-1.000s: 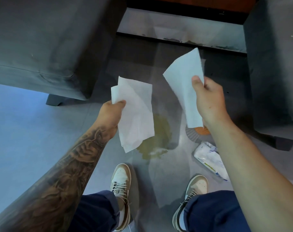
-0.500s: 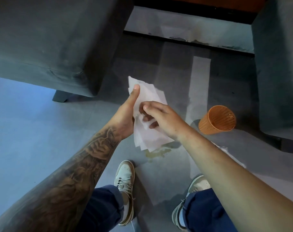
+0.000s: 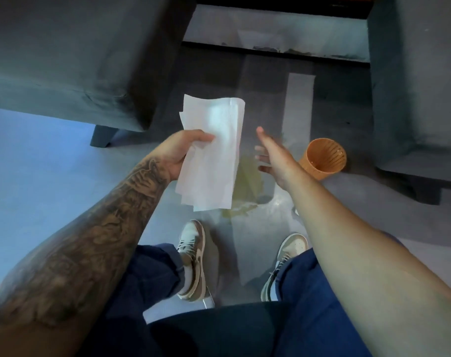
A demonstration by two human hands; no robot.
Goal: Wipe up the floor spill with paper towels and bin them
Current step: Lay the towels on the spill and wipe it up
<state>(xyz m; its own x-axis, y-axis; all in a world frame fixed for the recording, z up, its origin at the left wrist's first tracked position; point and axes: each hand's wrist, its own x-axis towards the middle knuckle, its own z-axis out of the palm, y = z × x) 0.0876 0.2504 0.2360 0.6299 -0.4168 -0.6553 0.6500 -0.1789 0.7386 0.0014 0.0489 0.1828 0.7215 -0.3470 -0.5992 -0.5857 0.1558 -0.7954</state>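
Paper towels (image 3: pixel 211 153) stacked in left hand (image 3: pixel 179 153) grip; right hand (image 3: pixel 270 155) wide, empty; one bin (image 3: pixel 323 158).

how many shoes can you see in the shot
2. The left shoe is on the floor below the paper towels; the right shoe is partly covered by the trouser leg, near the spill.

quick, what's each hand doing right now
Left hand: closed on the stacked white paper towels.
Right hand: open, holding nothing.
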